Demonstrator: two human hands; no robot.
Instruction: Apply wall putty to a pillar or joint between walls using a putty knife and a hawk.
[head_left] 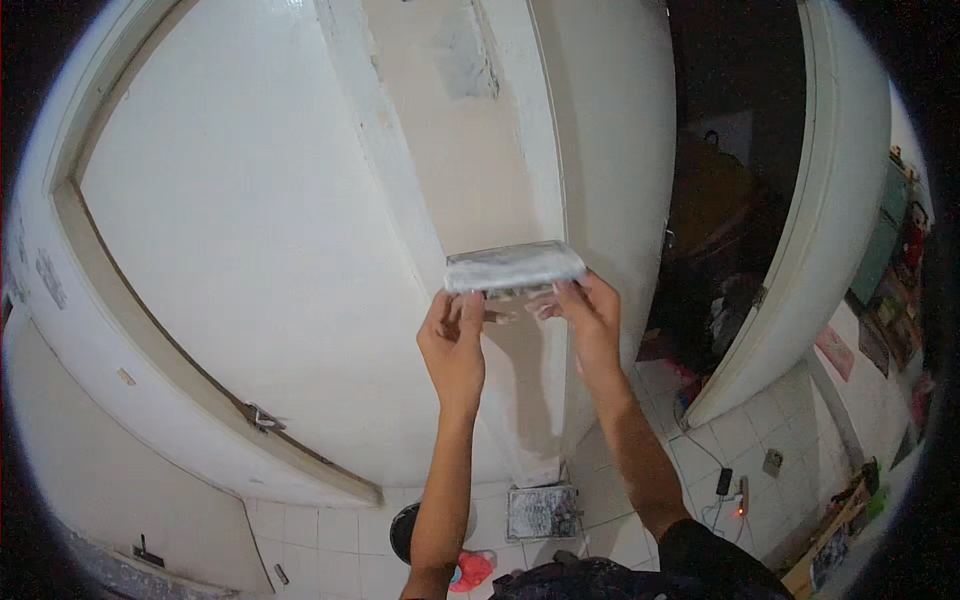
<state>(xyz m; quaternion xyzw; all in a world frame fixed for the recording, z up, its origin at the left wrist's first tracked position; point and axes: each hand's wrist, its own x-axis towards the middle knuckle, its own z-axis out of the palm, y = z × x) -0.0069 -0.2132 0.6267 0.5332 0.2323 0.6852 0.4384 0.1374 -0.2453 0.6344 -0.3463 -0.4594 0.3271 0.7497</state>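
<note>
A wide, flat tool (514, 265), its face smeared pale grey-white, is held level against the beige vertical strip of wall (475, 170). My left hand (450, 340) grips its lower left edge with thumb and fingers. My right hand (595, 325) grips the lower right end, some fingertips whitened and curled beneath it. Whether the tool touches the wall is hard to tell. Higher on the strip is a rough grey patch (465, 60).
A white door (220, 220) fills the left; an open dark doorway (730, 200) is at right. On the tiled floor (310, 540) are a smeared tray (540, 515), a black bucket (404, 530), a red item (476, 570) and cables with a power strip (742, 495).
</note>
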